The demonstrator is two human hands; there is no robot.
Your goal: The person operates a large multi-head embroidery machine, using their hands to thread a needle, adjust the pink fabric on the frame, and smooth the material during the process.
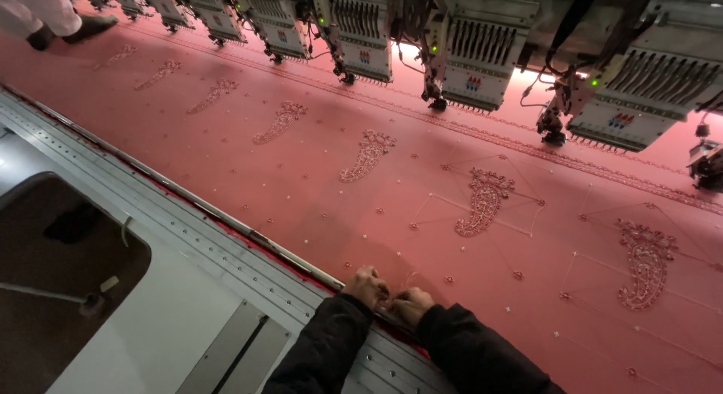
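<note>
**Close together: two hands at the edge of the pink cloth**

Down at the lower middle, the left hand (367,286) and the right hand (412,304) sit knuckle to knuckle on the near edge of the cloth (301,175), just past the metal rail (188,213). Both are curled, fingertips pinched inward. What they pinch is too small to make out; a fine pale thread may run up from between them, but I cannot tell for sure. Black sleeves (331,349) cover both arms and are cut off by the bottom edge.

The cloth is stretched flat and fills most of the view. A row of stitched paisley motifs (482,202) crosses it, with small dots and thin white lines around the nearer ones. The far motifs are blurred.

Above it hangs a line of embroidery heads (474,62), white with green lamps, their tops cut off by the upper edge. At the top left a foot (86,26) of another person shows, the rest out of frame. A dark opening (60,281) in the grey desk (173,319) fills the lower left; its contents are hard to read.
</note>
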